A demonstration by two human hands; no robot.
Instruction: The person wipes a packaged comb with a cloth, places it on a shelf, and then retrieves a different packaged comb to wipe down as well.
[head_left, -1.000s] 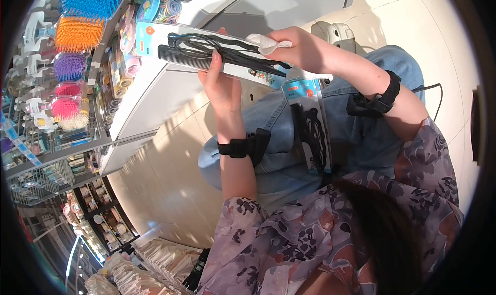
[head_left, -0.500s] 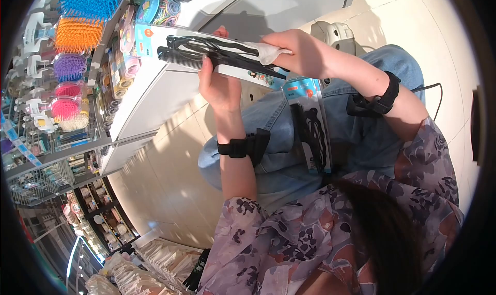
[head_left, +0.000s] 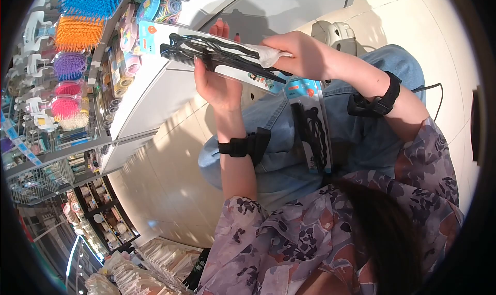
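My left hand (head_left: 219,91) holds a long clear-fronted pack of black combs and hair accessories (head_left: 217,54), thumb at its near edge and fingertips showing beyond the far edge. The pack is tilted, its blue-and-orange header toward the shelf. At the other end is my right hand (head_left: 297,49), closed around a crumpled white tissue (head_left: 271,55) that touches the pack's face. Part of its fingers is hidden. A second, similar pack (head_left: 312,132) with a black comb and wavy hairband lies across my jeans.
On the left, a display holds blue, orange, purple and pink hairbrushes (head_left: 77,34). Hair ties (head_left: 169,8) sit near the white shelf's edge (head_left: 150,96). A grey-white object (head_left: 333,36) stands on the tiled floor. Pale hanging goods (head_left: 160,259) are at the bottom.
My left hand's fingers have straightened and spread a little beyond the pack, and its thumb has shifted left. The pack has tipped slightly. My right hand with the tissue stays nearly where it was.
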